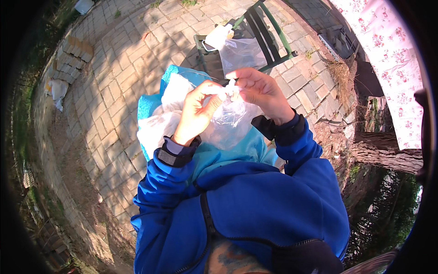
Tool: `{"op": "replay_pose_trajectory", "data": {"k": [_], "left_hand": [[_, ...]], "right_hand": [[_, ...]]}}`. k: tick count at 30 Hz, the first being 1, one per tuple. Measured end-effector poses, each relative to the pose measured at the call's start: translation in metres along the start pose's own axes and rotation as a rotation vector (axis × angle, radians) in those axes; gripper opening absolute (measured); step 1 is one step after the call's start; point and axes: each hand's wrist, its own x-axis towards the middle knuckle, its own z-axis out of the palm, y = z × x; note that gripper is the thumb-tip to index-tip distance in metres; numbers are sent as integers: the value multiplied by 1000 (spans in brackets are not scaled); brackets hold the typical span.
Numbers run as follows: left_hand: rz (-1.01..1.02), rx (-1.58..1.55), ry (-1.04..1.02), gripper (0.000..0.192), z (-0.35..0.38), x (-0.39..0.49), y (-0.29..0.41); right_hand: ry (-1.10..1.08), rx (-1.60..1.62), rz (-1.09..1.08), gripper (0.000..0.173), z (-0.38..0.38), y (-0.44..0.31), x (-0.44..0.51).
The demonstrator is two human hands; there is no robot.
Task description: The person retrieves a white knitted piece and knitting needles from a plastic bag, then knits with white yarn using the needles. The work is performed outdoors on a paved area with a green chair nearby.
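Both hands meet in front of me over my lap. Between the fingertips of my left hand (202,106) and my right hand (261,90) is a small white piece (231,88), too overexposed to name more exactly. A thin pale strand (195,72) runs off to the left from near my fingers. Beneath the hands lies a clear plastic bag (232,118), its contents hard to make out. White cloth or fluffy material (159,128) lies left of it. A turquoise cloth (226,156) covers my lap under these things.
A green folding chair (282,32) with dark slats stands ahead, bearing a clear plastic bag (243,53) and a pale yellow packet (219,37). Stacked bricks (73,56) sit at the left on brick paving (113,102). Pink floral fabric (386,51) hangs at right above a tree trunk (386,150).
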Motion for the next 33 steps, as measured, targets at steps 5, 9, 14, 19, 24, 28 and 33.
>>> {"op": "replay_pose_trajectory", "data": {"k": [5, 9, 14, 19, 24, 28, 33], "left_hand": [[57, 102, 52, 8, 1, -9, 10], [55, 116, 70, 10, 0, -11, 13], [-11, 145, 46, 10, 9, 4, 6], [127, 502, -124, 35, 35, 37, -9], [71, 542, -210, 30, 29, 23, -14], [-42, 576, -139, 26, 3, -4, -14], [-191, 507, 2, 21, -30, -37, -14]], "right_hand": [[-29, 7, -74, 34, 6, 4, 1], [-24, 7, -78, 35, 6, -3, -1], [-75, -116, 8, 35, -14, 2, -3], [229, -377, 11, 19, -95, 16, -20], [487, -610, 38, 18, -235, 41, -25], [594, -610, -35, 15, -323, 69, -15], [741, -739, -108, 18, -383, 89, 16]]}}
